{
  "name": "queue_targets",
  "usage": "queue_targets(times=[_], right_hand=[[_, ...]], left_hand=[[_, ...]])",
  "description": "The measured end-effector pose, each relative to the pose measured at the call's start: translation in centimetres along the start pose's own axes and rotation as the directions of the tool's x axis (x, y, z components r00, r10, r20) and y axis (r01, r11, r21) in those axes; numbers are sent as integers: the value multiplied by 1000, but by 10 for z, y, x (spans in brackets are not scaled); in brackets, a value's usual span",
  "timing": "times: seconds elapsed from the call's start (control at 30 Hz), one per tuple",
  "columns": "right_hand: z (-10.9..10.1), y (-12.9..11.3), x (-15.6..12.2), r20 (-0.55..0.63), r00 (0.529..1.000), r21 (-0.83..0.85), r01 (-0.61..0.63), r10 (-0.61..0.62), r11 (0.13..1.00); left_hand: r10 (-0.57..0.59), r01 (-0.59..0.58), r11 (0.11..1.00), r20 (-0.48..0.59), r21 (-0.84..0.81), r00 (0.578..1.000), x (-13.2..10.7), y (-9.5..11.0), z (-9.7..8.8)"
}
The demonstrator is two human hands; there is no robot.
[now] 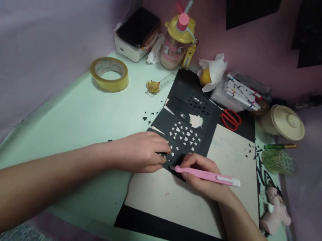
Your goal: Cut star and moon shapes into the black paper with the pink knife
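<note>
A pink craft knife (207,175) with a white end cap rests in my right hand (205,166), its fingers closed around the front of the barrel. The knife's tip points left, at the lower part of a black folded paper (208,136). Small stars, hearts and a larger pale shape are cut out of this paper. My left hand (145,150) lies palm down across the paper's lower left, fingers stretched out and pressing beside the star cutouts. Beneath the paper is a pale board (150,198); the left fingertips hide some of the cutouts.
A tape roll (108,84), a clear ruler (166,81) and black scraps (146,117) lie left. Behind stand a yellow-lidded cup (175,45), a phone (139,26) on a box and several markers (241,93). Red scissors (230,120) and a lidded bowl (287,123) are right.
</note>
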State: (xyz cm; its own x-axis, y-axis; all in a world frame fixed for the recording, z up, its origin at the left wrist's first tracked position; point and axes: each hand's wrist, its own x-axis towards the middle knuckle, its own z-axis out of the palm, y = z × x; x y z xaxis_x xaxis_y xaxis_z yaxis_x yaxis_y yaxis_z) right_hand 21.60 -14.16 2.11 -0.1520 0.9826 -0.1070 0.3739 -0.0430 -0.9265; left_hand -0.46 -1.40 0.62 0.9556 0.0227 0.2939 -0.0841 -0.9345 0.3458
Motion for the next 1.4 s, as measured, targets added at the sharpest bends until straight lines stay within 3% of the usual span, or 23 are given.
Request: queue_targets(times=[0.17, 0.3, 0.37, 0.47, 0.57, 0.83, 1.4], right_hand=[[20, -4, -18, 0, 999, 38, -48, 48, 998], [24, -16, -21, -188, 979, 35, -67, 72, 997], [19, -19, -18, -228, 973, 10, -32, 34, 999], [10, -17, -9, -148, 988, -49, 23, -30, 999], [3, -9, 0, -46, 999, -72, 7, -11, 997], [7, 6, 3, -83, 996, -76, -44, 37, 996], [5, 5, 4, -61, 994, -93, -96, 91, 991]], left_hand=[[45, -46, 999, -78, -9, 996, 0, -2, 2], [61, -61, 998, -102, 6, 993, -3, -6, 6], [68, -67, 998, -104, 15, 992, -3, -7, 6], [76, -75, 997, -108, 12, 991, -1, -6, 4], [56, -55, 998, -88, 10, 995, 1, -3, 0], [30, -30, 1000, 30, -9, 999, -3, -1, 1], [0, 2, 1000, 63, -29, 998, -2, -1, -1]])
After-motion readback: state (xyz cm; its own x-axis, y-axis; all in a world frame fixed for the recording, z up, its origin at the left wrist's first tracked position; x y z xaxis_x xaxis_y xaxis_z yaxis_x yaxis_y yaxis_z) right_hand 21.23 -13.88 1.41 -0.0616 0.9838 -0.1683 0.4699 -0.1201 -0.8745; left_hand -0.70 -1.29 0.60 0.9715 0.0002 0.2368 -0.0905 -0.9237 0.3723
